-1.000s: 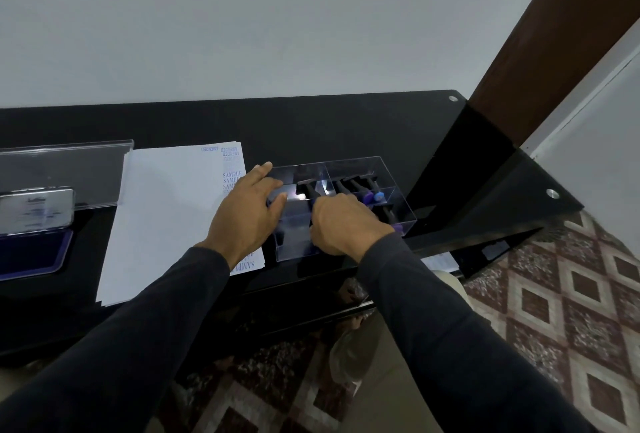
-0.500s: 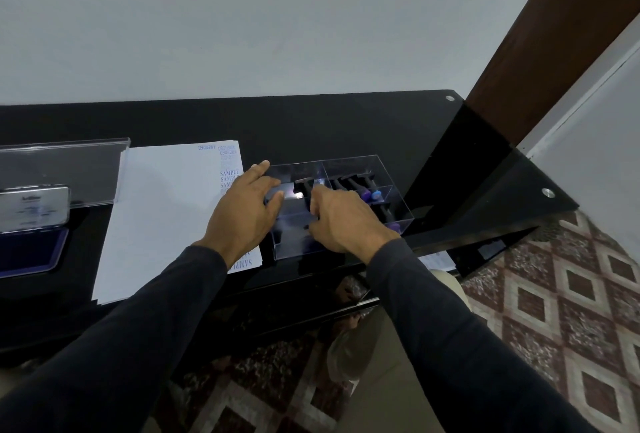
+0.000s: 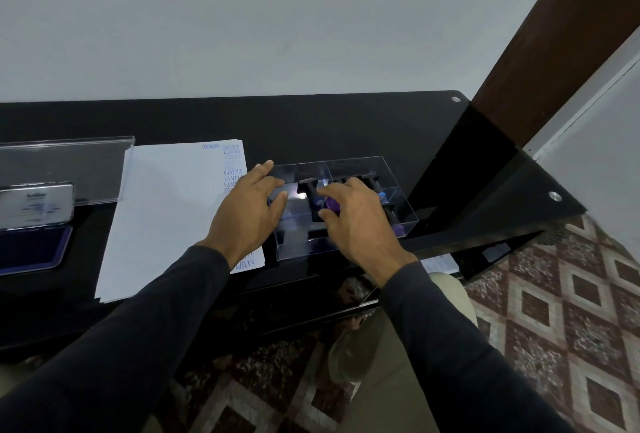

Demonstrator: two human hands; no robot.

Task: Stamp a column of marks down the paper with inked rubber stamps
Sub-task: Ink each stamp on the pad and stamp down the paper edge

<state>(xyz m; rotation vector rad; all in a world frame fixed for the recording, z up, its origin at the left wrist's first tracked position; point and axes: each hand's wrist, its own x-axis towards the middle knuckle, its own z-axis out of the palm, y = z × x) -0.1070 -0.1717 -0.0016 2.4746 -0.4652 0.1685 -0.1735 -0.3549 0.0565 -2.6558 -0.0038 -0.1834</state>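
Head: ink pad (image 3: 31, 247) beside paper (image 3: 173, 211)

A black glossy desk (image 3: 346, 127) lies under both hands, a brown wooden post (image 3: 554, 34) stands beyond the right hand, and a patterned tiled floor (image 3: 571, 311) below it.

Bare black glass desktop (image 3: 329, 127) lies open behind the clear acrylic compartment box (image 3: 401, 204); white paper stack (image 3: 166, 211) crowds its left, a brown wooden post (image 3: 554, 44) stands right.
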